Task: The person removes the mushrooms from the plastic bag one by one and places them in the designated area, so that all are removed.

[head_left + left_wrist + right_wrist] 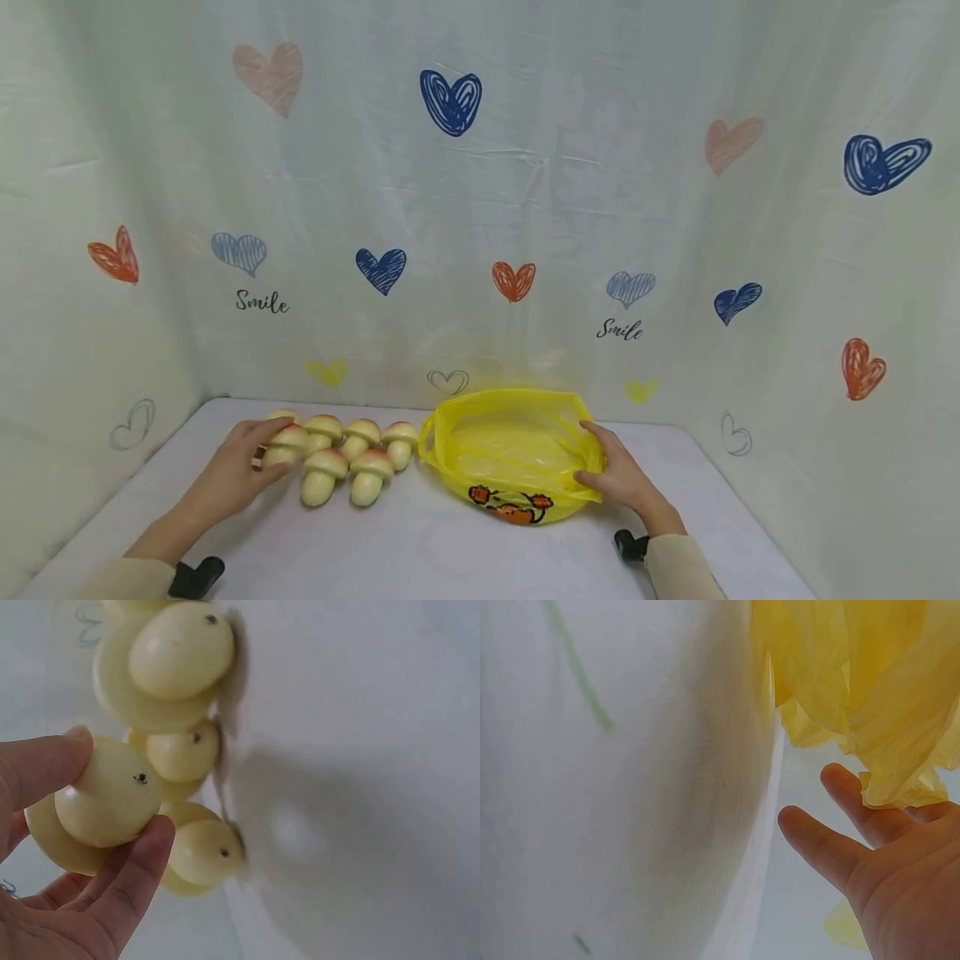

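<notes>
My left hand [236,471] grips a toy mushroom [112,795] with a pale stem and reddish cap, pinched between thumb and fingers. In the left wrist view it is off the table, its rounded stem end with a dark mark towards the camera. Several similar mushrooms [365,477] stand on the table just right of this hand. A yellow plastic bag [510,450] lies with its mouth wide and a printed orange figure on its front. At its right rim, my right hand [622,471] touches the plastic with spread, fairly straight fingers; the bag hides part of them in the right wrist view.
A white table [450,558] carries everything. Behind and at both sides hangs a pale curtain [480,192] printed with hearts and "Smile". One bag handle [426,437] sticks out on the left, close to the rightmost mushroom [401,442].
</notes>
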Motion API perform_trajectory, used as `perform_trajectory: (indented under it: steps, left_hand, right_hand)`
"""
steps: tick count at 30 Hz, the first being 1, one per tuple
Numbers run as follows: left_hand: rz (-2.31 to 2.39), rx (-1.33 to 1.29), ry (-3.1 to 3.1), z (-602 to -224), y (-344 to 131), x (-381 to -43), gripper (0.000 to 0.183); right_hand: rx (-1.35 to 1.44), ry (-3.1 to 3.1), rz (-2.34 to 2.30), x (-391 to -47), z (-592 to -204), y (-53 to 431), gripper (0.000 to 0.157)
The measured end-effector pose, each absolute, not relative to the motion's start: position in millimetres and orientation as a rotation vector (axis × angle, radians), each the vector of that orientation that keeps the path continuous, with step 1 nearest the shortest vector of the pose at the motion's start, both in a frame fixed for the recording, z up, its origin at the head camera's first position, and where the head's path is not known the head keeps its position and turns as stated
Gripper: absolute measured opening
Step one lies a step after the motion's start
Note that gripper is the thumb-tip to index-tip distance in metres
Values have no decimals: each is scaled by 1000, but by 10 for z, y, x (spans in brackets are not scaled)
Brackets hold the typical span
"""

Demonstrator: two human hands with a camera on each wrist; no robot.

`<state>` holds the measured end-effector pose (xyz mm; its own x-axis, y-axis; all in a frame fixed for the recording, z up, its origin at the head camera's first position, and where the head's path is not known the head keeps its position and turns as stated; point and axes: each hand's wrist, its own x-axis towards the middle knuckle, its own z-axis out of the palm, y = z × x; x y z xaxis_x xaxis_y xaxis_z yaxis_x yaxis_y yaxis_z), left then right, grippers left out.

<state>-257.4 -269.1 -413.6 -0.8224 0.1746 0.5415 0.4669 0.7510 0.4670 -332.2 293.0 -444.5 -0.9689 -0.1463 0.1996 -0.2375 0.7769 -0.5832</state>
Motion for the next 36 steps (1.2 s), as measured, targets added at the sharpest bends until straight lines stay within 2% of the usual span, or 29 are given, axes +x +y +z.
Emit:
perform_trajectory:
  steps: [15,36]
  left_hand:
    - [-770,-449,-2655,-4295,-2842,-2643,62]
    - [-760,-463,-2694,-4317,-2860,-2680,61]
  right_hand:
    - [324,-2814,961,-3325,-4437,2927,82]
    - [294,-2824,980,-3315,-4420,2915,82]
